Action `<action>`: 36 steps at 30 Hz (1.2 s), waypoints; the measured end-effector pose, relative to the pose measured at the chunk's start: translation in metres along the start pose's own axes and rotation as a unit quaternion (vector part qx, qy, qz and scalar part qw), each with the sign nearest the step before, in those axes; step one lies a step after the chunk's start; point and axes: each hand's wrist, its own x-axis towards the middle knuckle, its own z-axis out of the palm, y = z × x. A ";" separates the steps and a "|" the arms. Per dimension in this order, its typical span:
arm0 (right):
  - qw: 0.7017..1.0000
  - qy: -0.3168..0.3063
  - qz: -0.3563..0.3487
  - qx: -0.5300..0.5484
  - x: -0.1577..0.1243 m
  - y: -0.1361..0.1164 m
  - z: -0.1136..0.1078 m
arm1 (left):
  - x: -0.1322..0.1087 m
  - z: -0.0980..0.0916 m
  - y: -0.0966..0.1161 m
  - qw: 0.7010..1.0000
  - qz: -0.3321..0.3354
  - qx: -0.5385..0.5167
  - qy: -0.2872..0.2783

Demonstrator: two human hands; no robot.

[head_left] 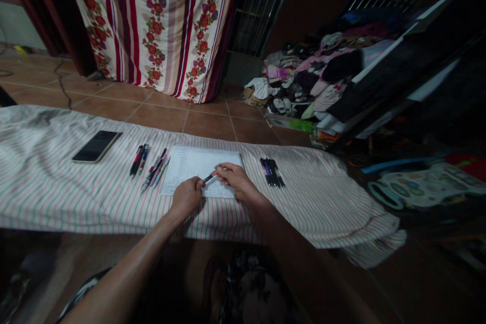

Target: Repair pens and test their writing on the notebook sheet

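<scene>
Above a spiral notebook (190, 162), both hands grip one dark pen (210, 176) with an orange part. My left hand (188, 196) pinches its lower left end. Fingers of my right hand (234, 178) are closed on the upper right end. The notebook lies flat, its page covered in faint marks and its spiral on the right. Left of it rest two groups of pens, one with red and dark pens (139, 161), the other with mixed-colour pens (155, 171). Several black pens (272, 173), one with purple, lie side by side to the right.
A striped cloth (114, 197) covers the low surface. At its left lies a dark phone (96, 146). Beyond are a tiled floor (205, 120), a floral curtain (155, 25) and a heap of clothes (315, 71). A patterned plastic item (429, 185) stands at the right.
</scene>
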 end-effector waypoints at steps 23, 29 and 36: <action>1.000 0.007 -0.003 0.024 0.005 0.001 -0.017 | 0.002 0.004 -0.005 0.991 0.008 -0.129 -0.019; 1.000 0.003 -0.016 0.011 0.006 0.002 -0.016 | 0.007 0.013 -0.005 0.960 0.007 -0.277 -0.051; 0.998 -0.043 -0.050 -0.008 -0.001 -0.002 -0.012 | 0.005 0.015 -0.005 0.935 0.017 -0.350 -0.055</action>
